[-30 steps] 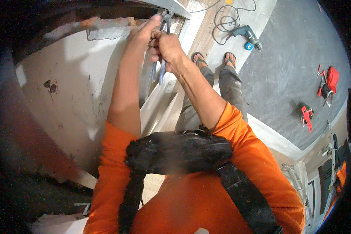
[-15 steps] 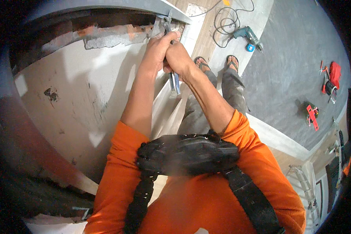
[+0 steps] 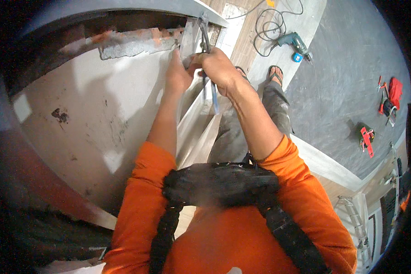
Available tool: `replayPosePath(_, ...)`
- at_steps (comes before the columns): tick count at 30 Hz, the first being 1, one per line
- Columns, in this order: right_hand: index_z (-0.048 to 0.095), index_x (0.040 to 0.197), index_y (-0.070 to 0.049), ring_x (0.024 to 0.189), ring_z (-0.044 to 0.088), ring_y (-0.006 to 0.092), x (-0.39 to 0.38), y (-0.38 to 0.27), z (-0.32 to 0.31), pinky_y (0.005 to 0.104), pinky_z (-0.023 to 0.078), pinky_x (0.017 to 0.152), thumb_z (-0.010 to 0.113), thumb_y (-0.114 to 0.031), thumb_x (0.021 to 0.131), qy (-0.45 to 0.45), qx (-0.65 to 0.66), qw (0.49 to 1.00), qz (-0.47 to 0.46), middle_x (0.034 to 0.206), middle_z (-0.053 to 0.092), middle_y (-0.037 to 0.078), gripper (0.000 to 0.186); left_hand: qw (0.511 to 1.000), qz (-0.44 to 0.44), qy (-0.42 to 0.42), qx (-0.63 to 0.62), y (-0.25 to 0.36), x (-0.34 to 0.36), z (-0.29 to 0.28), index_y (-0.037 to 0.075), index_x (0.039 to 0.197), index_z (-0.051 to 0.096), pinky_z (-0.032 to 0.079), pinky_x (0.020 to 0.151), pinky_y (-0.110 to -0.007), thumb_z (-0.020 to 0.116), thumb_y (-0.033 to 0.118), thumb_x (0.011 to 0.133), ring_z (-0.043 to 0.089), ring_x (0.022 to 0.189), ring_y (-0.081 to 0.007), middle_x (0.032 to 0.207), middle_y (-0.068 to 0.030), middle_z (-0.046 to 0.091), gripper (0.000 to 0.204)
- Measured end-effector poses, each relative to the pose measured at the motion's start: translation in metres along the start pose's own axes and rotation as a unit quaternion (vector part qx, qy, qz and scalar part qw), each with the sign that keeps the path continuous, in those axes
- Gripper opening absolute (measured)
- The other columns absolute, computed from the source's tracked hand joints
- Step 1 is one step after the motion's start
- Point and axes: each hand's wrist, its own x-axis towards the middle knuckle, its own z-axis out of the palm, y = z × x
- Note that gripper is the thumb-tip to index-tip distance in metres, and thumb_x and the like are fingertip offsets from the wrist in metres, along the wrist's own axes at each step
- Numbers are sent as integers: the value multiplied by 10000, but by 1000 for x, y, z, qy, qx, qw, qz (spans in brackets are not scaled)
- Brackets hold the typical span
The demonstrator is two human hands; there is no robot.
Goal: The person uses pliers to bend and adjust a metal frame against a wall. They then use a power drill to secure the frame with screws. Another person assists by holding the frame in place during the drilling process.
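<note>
My right hand (image 3: 219,68) is closed on long-handled metal pliers (image 3: 214,98). Their jaws point up at the grey metal frame (image 3: 160,9) along the top of the opening, and the handles hang below my fist. Beside it, my left hand (image 3: 178,75) is at a pale upright strip (image 3: 187,39) on the edge of the wall, partly hidden, so what its fingers hold is unclear. The pale wall panel (image 3: 86,105) has dark smudges and a broken cement band (image 3: 128,45) along its upper side, under a dark gap.
A teal drill (image 3: 292,43) with coiled cable and blue tape measure (image 3: 297,57) lie by my sandalled feet. On the dark floor board (image 3: 338,91) sit a red pouch (image 3: 395,91) with tools and a red-handled tool (image 3: 366,140). A metal ladder (image 3: 356,219) stands at lower right.
My left hand has come off the pliers and dropped to the left of them, against the wall edge. My right hand keeps its hold, shifted slightly right.
</note>
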Motion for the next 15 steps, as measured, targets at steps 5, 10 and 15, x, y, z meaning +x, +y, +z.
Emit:
replayPosePath(5, 598, 895, 104, 659, 571, 240, -12, -28, 21, 402, 455, 592, 578, -60, 834, -46, 259, 961, 84, 769, 600, 137, 175, 902, -108, -23, -418, 49, -19, -11, 66, 1134, 544, 505, 547, -234, 552, 423, 984, 607, 694, -147, 932, -69, 618, 387)
replayPosePath(10, 570, 922, 134, 721, 594, 295, 4, -31, 32, 501, 462, 563, 537, -27, 858, -10, 238, 968, 80, 868, 583, 209, 176, 862, -98, -40, -496, 16, -3, -1, 61, 1144, 548, 519, 556, -211, 563, 353, 980, 611, 699, -117, 951, -62, 622, 335)
replayPosePath(15, 577, 942, 161, 767, 605, 322, 11, -34, 37, 569, 463, 608, 526, -28, 863, 13, 254, 964, 82, 875, 581, 233, 211, 831, -84, -53, -547, 2, 2, 4, 56, 1153, 552, 533, 566, -187, 573, 283, 977, 615, 703, -88, 969, -56, 626, 289)
